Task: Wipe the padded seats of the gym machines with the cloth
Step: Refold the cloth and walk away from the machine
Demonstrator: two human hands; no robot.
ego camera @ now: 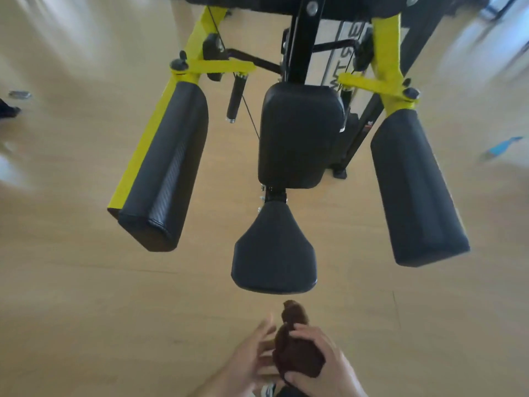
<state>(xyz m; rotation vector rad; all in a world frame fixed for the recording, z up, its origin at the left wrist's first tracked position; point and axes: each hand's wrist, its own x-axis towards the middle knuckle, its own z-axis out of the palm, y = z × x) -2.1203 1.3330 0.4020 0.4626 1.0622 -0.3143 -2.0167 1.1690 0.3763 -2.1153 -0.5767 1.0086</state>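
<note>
A black padded seat [274,253] stands in front of me at the frame's centre, with a black back pad [297,133] above it. Long black arm pads hang on yellow arms at the left [166,173] and right [418,193]. Below the seat, near the bottom edge, a dark brown cloth [296,348] is bunched between both hands. My right hand [320,365] curls over it and grips it. My left hand [249,359] lies against the cloth's left side with its fingers spread. The cloth is apart from the seat.
The machine's yellow and black frame [300,38] rises behind the pads, with a black handle [236,98] and cables. Light wooden floor [86,282] surrounds it. A blue object [502,144] lies at the right; a dark object [8,107] sits at the left edge.
</note>
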